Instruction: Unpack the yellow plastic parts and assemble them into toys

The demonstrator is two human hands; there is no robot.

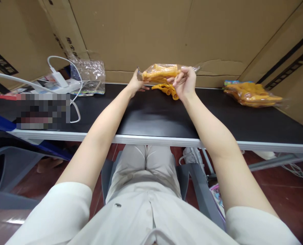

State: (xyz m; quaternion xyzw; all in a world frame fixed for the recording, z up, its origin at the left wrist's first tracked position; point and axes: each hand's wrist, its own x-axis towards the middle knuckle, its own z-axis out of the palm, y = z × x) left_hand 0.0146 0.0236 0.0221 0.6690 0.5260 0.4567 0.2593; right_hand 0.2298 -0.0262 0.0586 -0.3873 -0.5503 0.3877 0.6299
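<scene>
A clear plastic bag (pixel 164 70) of orange-yellow plastic pieces is held up above the black tabletop, stretched between both hands. My left hand (pixel 136 84) grips its left end, where a dark edge shows, with some fingers reaching below the bag. At the right end, my right hand (pixel 186 83) has its fingers closed on the film. Beneath the bag, more orange-yellow pieces (pixel 168 90) with round ring-like ends lie on the table, partly covered by my right hand. The exact kind of these pieces cannot be made out.
Another filled bag of orange-yellow pieces (pixel 253 94) lies at the right. Crumpled clear packaging (pixel 89 73) and a white charger with cable (pixel 61 79) are at the left, beside a blurred-out patch. Cardboard panels (pixel 151 34) wall the back of the black table (pixel 151 119).
</scene>
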